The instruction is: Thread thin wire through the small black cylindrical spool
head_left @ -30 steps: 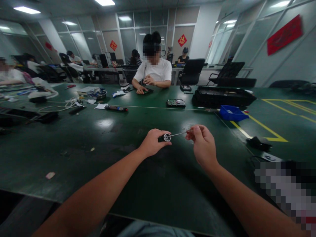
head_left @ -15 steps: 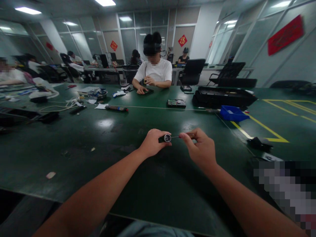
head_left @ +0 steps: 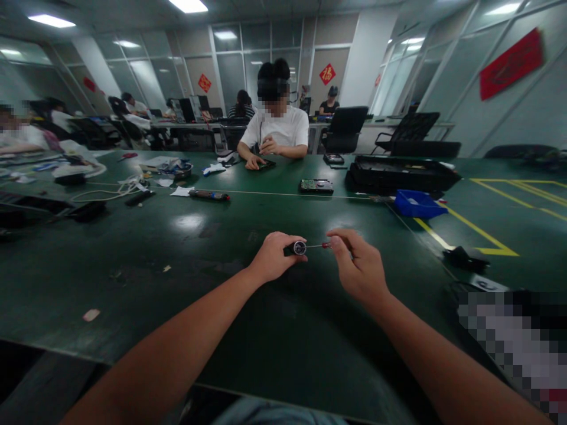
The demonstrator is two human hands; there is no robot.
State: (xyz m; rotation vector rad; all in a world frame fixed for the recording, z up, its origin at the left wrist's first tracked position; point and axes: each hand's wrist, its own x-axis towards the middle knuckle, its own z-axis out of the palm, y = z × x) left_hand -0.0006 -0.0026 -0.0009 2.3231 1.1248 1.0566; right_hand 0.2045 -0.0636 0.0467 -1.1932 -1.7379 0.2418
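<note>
My left hand (head_left: 275,255) pinches a small dark cylindrical part (head_left: 300,248) with a round silver rim, its open end turned toward me. From the right, a thin screwdriver (head_left: 326,245) with a red collar points its metal shaft at the side of that part. The tip meets the rim's edge, though the exact contact is too small to make out. Around the screwdriver's handle, my right hand (head_left: 361,262) is closed with thumb and fingers; most of the handle is hidden. Both hands are just above the green table (head_left: 248,330).
Beyond my hands lie a hard drive (head_left: 316,186), a black case (head_left: 398,174), a blue tray (head_left: 419,203) and a dark tool (head_left: 209,195). White cables (head_left: 117,190) and scattered parts are at the left. A co-worker (head_left: 277,127) sits across, handling a dark device.
The fingers of my right hand have shifted back and opened slightly on the screwdriver, so its red collar now shows. My left hand and the cylindrical part have hardly moved.
</note>
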